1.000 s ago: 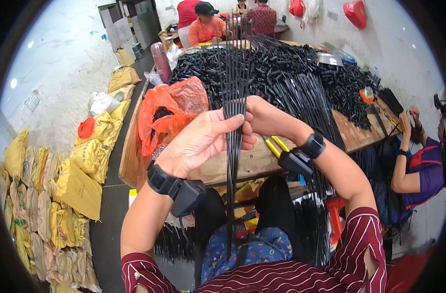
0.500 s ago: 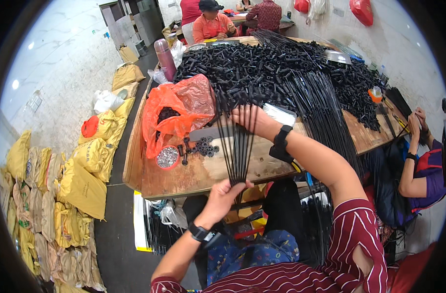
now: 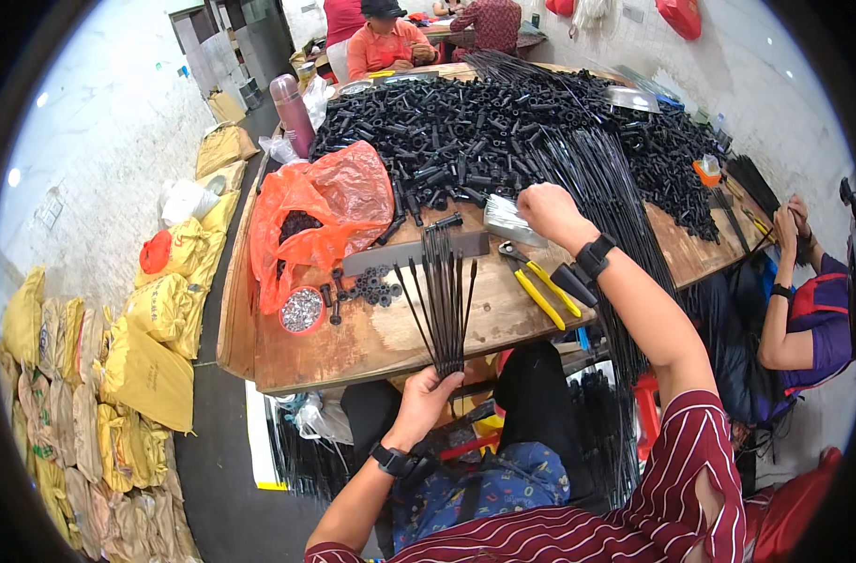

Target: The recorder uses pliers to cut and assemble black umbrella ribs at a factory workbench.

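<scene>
My left hand point(image 3: 426, 402) is closed round the lower ends of a bundle of thin black rods point(image 3: 442, 314), which fan out upward over the table's front edge. Their tips are dark and slightly thicker. Beside a clear-looking pack of thin white strips point(image 3: 508, 223), my right hand point(image 3: 554, 214) has its fingers curled in; whatever they pinch, if anything, is hidden. Yellow-handled cutting pliers point(image 3: 538, 286) lie on the wood below my right wrist. A long flat grey bar point(image 3: 376, 258) lies behind the rods, with several small black rings point(image 3: 376, 289) before it.
A large heap of black tubular parts point(image 3: 446, 131) covers the far table, beside long black rods point(image 3: 606, 188). At the left are a red plastic bag point(image 3: 343, 197), a bowl of small shiny pieces point(image 3: 302, 310) and a flask point(image 3: 292, 114). A co-worker's hands point(image 3: 792, 220) work at the right.
My right hand has left the upper part of the rod bundle and moved right to the white strips. The rods now spread wider, and the pliers have come into sight.
</scene>
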`<state>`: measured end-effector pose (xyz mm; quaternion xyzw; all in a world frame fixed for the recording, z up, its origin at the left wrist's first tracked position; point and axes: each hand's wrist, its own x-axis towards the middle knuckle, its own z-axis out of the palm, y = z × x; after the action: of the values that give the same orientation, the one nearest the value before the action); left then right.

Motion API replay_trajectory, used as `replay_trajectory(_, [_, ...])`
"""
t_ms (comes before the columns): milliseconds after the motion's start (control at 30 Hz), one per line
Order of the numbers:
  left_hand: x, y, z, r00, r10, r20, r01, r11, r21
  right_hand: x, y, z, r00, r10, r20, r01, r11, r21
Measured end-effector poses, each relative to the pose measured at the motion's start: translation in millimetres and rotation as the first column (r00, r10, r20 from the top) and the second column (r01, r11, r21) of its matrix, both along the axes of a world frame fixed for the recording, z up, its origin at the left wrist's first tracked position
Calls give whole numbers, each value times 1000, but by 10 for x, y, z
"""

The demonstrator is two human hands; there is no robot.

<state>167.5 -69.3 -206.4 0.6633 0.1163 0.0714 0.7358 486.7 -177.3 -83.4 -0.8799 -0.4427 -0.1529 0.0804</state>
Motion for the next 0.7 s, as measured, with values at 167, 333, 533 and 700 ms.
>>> replay_trajectory(167, [-116,-40,39,997,60,-45,-60,998,0,145,-106,-254,1000,1,-2,-1,1000,1])
replay_trajectory(333, [-458,54,464,956,284,72,-237,603,762,154,-77,-320,1000,4,1,-4,997,80])
replay_trajectory(533, [7,233,995,976,-142,166,-124,261,957,148,-121,-301,1000,23,4,-24,999,33])
replay_trajectory(700, [311,429,841,960,-281,4,39,145,989,61,-50,-321,996,51,79,-57,995,76])
